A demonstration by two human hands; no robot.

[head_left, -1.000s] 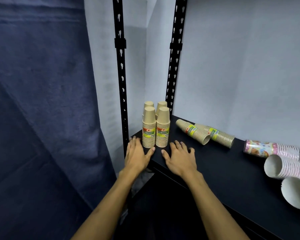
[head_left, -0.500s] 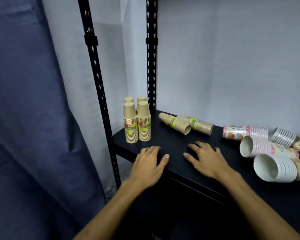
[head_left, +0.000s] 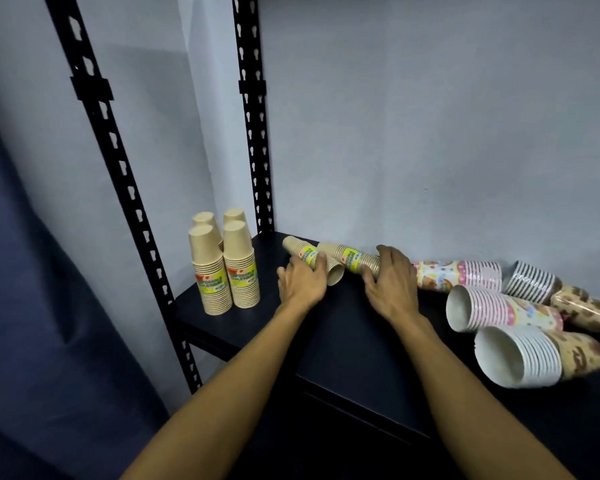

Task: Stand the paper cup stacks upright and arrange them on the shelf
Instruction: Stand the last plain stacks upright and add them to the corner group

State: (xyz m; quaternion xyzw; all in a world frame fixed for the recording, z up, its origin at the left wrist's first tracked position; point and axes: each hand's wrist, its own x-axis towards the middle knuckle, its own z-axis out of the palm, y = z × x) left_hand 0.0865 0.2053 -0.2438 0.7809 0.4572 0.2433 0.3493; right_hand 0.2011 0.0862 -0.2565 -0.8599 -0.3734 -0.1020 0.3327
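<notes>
1. So, four tan cup stacks (head_left: 224,268) are already standing rim-down in a tight square at the left end of the black shelf (head_left: 343,327), left of centre in the frame; that corner looks sorted.
2. Two more tan stacks lie on their sides mid-frame, right by the back wall; the left hand (head_left: 303,280) is curled over the nearer lying stack (head_left: 307,256), thumb on top and fingers round the far side; whether it's actually squeezing yet I can't tell.
3. The right hand (head_left: 390,282) sits against the second lying stack (head_left: 352,259) with fingers loosely spread over its wide end; looks more like touching than a closed grip.
4. At the right side of the frame, a jumble of bigger printed cup stacks (head_left: 499,310) lies tipped over, open mouths facing the camera; those are still to do.
5. Handling guess: these are light and thin-walled, and the plastic sleeve is probably slick; squeeze hard and the rims will crush or the nested cups slide apart.
6. I'd wrap the middle of the stack near the yellow label, tip it onto its wide end, then slide it next to the standing four.
</notes>
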